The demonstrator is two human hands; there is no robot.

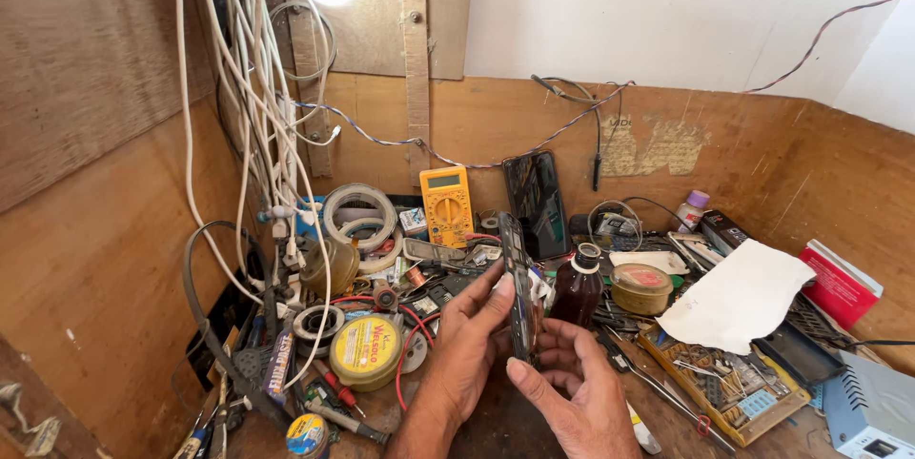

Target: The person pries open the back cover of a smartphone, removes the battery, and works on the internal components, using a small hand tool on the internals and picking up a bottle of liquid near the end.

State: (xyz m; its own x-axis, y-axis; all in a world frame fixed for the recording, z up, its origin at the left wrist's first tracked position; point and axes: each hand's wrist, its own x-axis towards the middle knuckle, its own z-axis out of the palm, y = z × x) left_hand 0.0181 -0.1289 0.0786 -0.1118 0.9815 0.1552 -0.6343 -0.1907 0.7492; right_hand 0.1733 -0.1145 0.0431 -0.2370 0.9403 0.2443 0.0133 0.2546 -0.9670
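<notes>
Both hands clamped on a dark phone point(519, 287) held edge-on and upright above the cluttered bench point(496, 426): left hand point(467, 345) gripping its left side, right hand point(577, 387) cupping the lower edge, thumb against it. Just right of the phone, a brown bottle point(577, 287); beyond the phone, a yellow multimeter point(446, 204); left of the phone, a round yellow tin point(367, 349).

I see my left hand point(470, 340) and right hand point(581, 387) both gripping a dark phone point(518, 292) held edge-on above the cluttered counter point(496, 426). A brown bottle point(578, 287) stands just behind it. A yellow multimeter point(446, 204) leans against the back wall, and a yellow round tin point(365, 349) lies left of my hands.
</notes>
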